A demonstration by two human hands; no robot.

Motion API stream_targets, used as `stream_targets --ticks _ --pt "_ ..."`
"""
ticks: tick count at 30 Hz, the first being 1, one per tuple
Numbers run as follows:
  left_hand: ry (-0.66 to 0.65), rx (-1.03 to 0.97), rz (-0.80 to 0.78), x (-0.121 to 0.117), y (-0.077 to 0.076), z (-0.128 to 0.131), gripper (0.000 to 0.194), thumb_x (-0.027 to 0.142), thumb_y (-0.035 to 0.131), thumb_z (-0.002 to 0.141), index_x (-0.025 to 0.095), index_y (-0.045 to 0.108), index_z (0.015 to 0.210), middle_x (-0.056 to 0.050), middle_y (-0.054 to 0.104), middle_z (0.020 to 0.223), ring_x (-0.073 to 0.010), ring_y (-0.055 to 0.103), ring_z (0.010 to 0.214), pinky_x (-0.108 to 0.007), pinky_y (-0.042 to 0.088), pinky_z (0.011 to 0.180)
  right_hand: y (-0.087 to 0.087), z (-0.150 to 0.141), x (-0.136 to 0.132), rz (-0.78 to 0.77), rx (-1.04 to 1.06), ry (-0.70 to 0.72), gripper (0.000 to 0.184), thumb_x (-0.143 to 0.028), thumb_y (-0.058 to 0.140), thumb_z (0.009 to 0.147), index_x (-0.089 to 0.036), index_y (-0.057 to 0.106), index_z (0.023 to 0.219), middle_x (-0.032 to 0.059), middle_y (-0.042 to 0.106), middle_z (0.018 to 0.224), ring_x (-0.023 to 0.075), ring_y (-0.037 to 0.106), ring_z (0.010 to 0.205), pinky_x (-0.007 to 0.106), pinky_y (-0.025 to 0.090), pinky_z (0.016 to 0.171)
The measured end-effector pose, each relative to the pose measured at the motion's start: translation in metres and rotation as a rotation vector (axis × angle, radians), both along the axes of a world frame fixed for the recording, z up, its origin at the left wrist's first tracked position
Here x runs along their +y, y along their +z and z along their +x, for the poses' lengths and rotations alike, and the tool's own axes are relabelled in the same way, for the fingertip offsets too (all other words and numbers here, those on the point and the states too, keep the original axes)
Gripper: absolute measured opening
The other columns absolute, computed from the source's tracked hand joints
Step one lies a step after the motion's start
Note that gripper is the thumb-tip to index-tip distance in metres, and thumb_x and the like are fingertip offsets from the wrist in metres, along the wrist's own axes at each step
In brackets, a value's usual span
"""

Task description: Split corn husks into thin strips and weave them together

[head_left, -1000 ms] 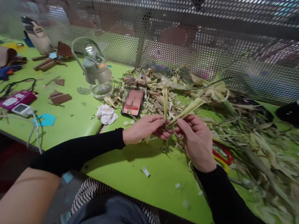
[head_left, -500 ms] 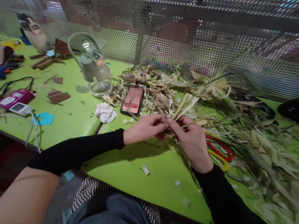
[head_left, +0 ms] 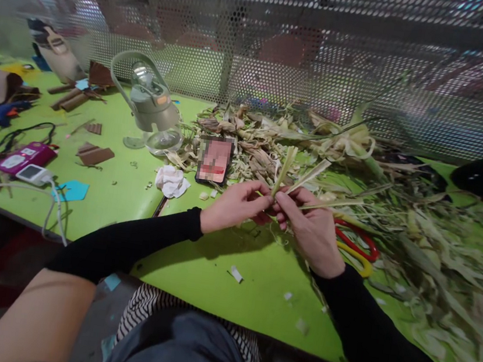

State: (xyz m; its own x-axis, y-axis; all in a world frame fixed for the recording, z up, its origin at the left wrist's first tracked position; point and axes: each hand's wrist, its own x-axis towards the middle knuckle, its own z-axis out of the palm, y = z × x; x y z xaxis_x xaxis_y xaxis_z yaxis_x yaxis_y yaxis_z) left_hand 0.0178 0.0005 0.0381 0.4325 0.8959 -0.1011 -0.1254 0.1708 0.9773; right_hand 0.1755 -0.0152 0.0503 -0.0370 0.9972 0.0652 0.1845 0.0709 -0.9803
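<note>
The left hand (head_left: 241, 204) and right hand (head_left: 313, 231) meet over the bench (head_left: 206, 285), the fingers (head_left: 258, 206) of both pinching husk strips (head_left: 285, 169) that fan out past them. Scissors (head_left: 374, 253) lie just beside the right hand; a phone (head_left: 214, 161) lies beyond the left hand, near loose husks (head_left: 258, 162).

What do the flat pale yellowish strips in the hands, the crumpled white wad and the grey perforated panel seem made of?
Flat pale yellowish strips: likely plant husk, matte, leafy in colour and shape.
Crumpled white wad: probably tissue paper, matte, soft creases.
Grey perforated panel: perhaps metal, dull sheen, regular holes; plastic isn't ruled out.
</note>
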Motion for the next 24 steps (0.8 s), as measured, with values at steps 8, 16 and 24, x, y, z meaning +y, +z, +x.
stream_targets --ticks 8,16,24 --pt "-0.005 -0.026 -0.037 0.000 0.003 0.001 0.014 0.007 0.050 0.094 0.014 0.053 0.082 0.004 0.063 0.073 -0.0044 0.065 0.060 -0.021 0.057 0.066 -0.001 0.000 0.004 0.007 0.005 0.007 0.032 -0.047 0.077 0.077 -0.021 0.060 0.087 -0.0054 0.057 0.061 0.0082 0.049 0.047 0.020 0.041 0.040" --pt "0.023 -0.019 -0.030 0.003 -0.005 0.002 0.009 0.008 0.058 0.091 0.014 0.054 0.084 0.004 0.065 0.072 -0.0063 0.068 0.063 -0.022 0.056 0.068 -0.005 0.001 0.005 0.044 0.052 -0.009 0.045 -0.042 0.084 0.071 -0.024 0.047 0.091 -0.0064 0.061 0.067 0.0109 0.057 0.050 0.023 0.048 0.042" --pt "0.129 0.095 0.133 0.003 -0.011 0.001 0.012 0.016 0.060 0.090 0.016 0.050 0.083 0.005 0.060 0.069 -0.0064 0.062 0.062 -0.021 0.052 0.064 -0.007 -0.002 0.002 0.131 -0.097 -0.020 0.037 -0.049 0.082 0.073 -0.022 0.059 0.084 0.0002 0.066 0.070 0.0156 0.063 0.055 0.031 0.056 0.053"
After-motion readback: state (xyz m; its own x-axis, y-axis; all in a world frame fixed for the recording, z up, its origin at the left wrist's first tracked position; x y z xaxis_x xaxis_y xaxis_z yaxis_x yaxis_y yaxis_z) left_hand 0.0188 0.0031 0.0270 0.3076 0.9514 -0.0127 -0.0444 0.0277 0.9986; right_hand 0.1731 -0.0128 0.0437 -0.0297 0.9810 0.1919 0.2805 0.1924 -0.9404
